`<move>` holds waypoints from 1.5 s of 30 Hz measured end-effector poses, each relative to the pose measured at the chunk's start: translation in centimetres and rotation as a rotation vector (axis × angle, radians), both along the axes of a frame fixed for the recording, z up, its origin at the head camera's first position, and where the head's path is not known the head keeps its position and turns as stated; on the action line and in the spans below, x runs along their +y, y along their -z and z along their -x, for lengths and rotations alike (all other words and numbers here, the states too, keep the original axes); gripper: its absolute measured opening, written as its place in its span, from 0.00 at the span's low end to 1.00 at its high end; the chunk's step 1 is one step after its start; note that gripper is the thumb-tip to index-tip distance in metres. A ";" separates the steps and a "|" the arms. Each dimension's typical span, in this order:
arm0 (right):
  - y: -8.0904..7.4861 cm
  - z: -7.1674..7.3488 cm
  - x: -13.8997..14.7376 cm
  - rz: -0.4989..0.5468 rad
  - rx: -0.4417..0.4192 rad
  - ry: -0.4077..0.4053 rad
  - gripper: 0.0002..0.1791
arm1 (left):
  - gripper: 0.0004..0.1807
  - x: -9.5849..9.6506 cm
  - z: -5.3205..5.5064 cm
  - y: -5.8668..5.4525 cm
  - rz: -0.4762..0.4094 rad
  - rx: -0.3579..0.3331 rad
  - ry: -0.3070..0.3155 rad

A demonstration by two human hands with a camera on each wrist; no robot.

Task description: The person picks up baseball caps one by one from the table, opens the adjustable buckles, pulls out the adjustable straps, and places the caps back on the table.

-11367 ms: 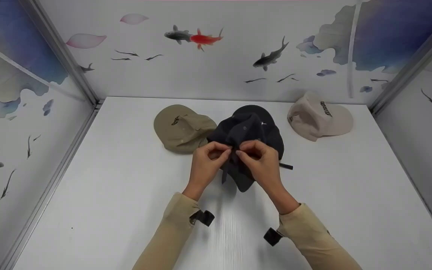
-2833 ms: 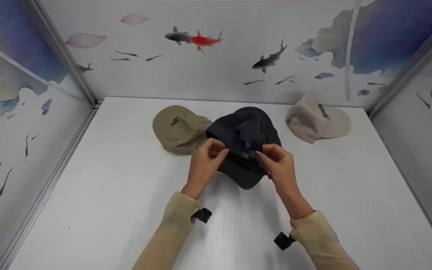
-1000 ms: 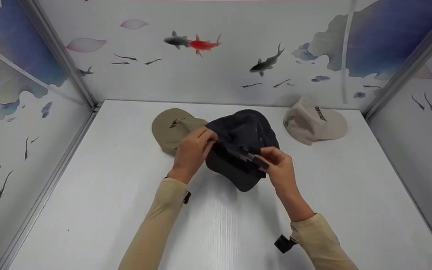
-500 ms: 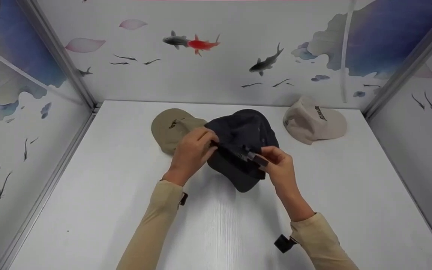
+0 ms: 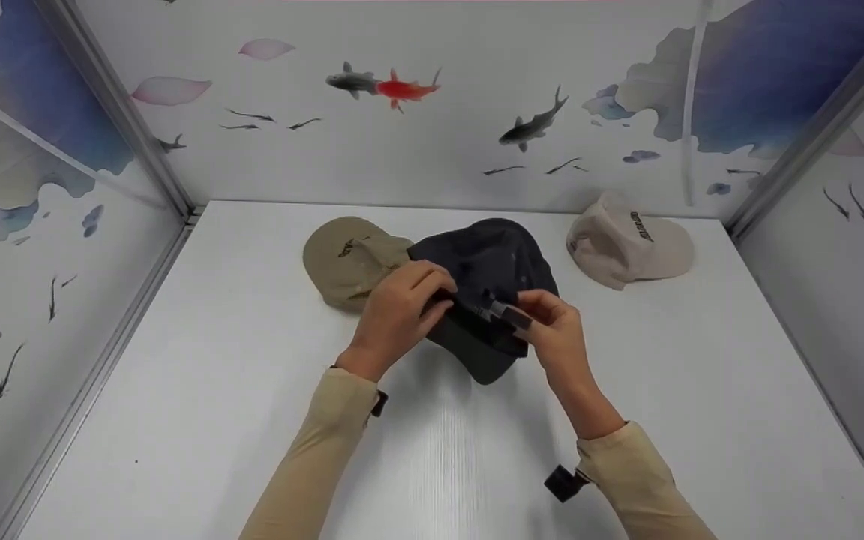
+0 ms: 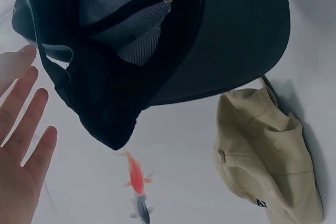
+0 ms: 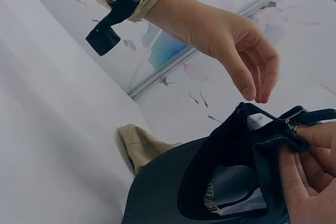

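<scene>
A dark navy baseball cap point(image 5: 477, 251) is held up over the table, its back opening and adjustable strap point(image 5: 516, 319) toward me. My right hand point(image 5: 563, 337) pinches the cap's back edge at the metal buckle point(image 7: 292, 125), the strap's end poking out past the fingers. Just off the other end of the back opening is my left hand point(image 5: 396, 309). Its fingers are loosely bent and apart in the left wrist view, with nothing between them. The cap's dark brim point(image 6: 244, 30) hangs below, and pale lettering shows inside the crown.
An olive cap point(image 5: 349, 259) lies behind the left hand, partly overlapped by the navy cap. Farther right, a pale beige cap point(image 5: 631, 244) rests near the back wall point(image 5: 432, 150), which is printed with fish. All stand on a white table point(image 5: 199, 360).
My left hand has let go of the cap's left back edge and shifted slightly right. Earlier both hands pinched together at the strap's middle; since then the right has moved right to the buckle.
</scene>
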State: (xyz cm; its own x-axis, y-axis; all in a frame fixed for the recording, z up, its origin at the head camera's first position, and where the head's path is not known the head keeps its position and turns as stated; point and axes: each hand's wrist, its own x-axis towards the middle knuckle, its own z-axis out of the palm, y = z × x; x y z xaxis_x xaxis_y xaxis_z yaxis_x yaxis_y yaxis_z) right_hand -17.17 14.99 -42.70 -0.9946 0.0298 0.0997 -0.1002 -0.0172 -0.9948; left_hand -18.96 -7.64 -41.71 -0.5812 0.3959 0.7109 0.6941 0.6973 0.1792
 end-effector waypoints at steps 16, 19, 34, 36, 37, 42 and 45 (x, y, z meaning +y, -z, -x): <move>-0.5 0.6 -0.8 0.049 -0.018 0.012 0.09 | 0.08 1.3 0.5 0.7 -0.033 -0.002 -0.115; -0.6 0.7 -1.1 0.063 -0.030 0.016 0.10 | 0.07 1.4 0.6 0.7 -0.047 -0.006 -0.127; -0.7 0.8 -1.2 0.064 -0.055 0.007 0.09 | 0.03 1.6 1.0 0.7 -0.096 0.025 -0.158; -0.7 0.8 -1.2 0.063 -0.050 0.000 0.08 | 0.03 1.7 1.0 0.7 -0.096 0.023 -0.159; -0.7 0.8 -1.2 0.059 -0.048 -0.002 0.07 | 0.03 1.7 1.1 0.7 -0.097 0.022 -0.159; -0.7 0.7 -1.2 0.047 -0.046 -0.003 0.06 | 0.03 1.6 1.3 0.9 -0.094 0.023 -0.168; -0.6 0.6 -1.1 0.043 -0.047 -0.005 0.07 | 0.04 1.4 1.4 1.0 -0.089 0.028 -0.180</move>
State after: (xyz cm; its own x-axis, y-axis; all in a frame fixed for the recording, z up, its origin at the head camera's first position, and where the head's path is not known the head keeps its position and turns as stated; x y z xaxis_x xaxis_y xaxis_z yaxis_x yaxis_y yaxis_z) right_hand -17.80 13.86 -42.07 -0.9983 0.0284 0.0518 -0.0535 -0.0606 -0.9967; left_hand -20.37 -6.24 -42.73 -0.6161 0.2225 0.7556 0.5656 0.7926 0.2279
